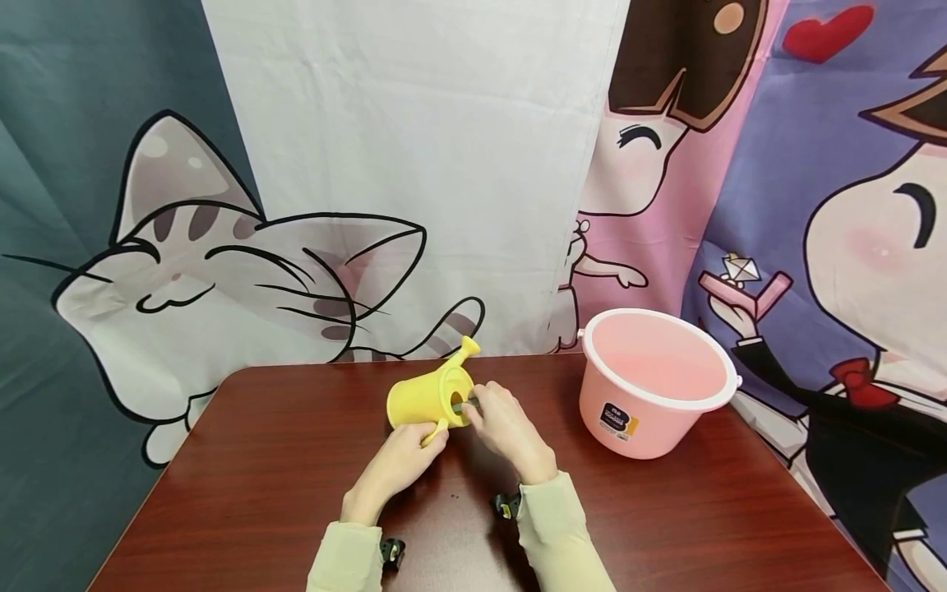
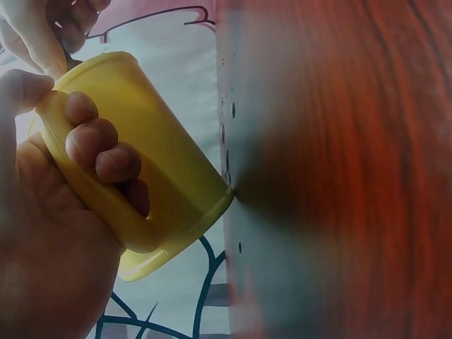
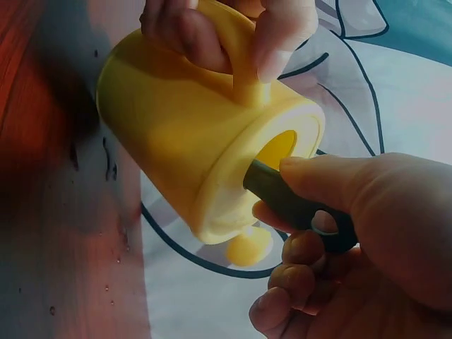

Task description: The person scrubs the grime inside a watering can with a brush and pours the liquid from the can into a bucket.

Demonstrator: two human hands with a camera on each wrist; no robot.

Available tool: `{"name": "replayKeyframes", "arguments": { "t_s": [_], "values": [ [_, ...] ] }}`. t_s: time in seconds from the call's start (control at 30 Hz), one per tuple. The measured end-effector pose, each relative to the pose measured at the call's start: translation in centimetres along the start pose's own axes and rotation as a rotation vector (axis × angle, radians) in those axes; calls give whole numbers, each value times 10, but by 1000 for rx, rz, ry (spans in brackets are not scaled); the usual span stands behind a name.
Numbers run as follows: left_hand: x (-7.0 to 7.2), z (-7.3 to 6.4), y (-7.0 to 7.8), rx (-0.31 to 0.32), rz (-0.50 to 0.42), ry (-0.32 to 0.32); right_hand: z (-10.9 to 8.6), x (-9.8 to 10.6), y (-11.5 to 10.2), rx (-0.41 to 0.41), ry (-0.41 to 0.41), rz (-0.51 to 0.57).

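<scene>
A yellow watering can (image 1: 413, 400) is tipped onto its side just above or on the table, its opening turned toward the right and its spout pointing up. My left hand (image 1: 403, 458) grips the can's handle, with fingers curled round it in the left wrist view. My right hand (image 1: 510, 427) pinches a dark green handle (image 3: 286, 200) with a hole near its end. That handle goes in through the can's round opening (image 3: 282, 150). Whatever is at its inner end is hidden inside the can.
A pink bucket (image 1: 629, 415) with a white rim stands at the table's back right. Small drops (image 3: 111, 169) dot the dark red wooden table (image 1: 281, 493). Behind the table's back edge hangs a cartoon-printed cloth (image 1: 414, 123).
</scene>
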State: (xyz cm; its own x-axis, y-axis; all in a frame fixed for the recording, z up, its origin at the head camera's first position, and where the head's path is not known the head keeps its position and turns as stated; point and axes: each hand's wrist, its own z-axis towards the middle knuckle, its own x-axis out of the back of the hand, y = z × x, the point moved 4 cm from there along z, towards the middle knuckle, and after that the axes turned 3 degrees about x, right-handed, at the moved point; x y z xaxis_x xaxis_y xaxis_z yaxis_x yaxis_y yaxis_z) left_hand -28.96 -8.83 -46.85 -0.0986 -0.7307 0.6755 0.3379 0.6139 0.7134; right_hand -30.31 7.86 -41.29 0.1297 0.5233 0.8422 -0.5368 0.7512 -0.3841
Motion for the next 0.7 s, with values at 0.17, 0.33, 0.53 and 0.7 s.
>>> {"name": "replayKeyframes", "arguments": {
  "t_s": [0.17, 0.33, 0.53, 0.7],
  "values": [
    [1, -1, 0, 4, -6, -6, 0, 1, -1, -1, -5, -4],
    [0, -1, 0, 4, -3, -11, -2, 6, -4, 9, -6, -11],
    [1, 0, 1, -6, 1, -9, -5, 12, -5, 7, 18, -33],
    [1, 1, 0, -4, 5, -6, -5, 19, -7, 3, 25, -36]
  ]
}}
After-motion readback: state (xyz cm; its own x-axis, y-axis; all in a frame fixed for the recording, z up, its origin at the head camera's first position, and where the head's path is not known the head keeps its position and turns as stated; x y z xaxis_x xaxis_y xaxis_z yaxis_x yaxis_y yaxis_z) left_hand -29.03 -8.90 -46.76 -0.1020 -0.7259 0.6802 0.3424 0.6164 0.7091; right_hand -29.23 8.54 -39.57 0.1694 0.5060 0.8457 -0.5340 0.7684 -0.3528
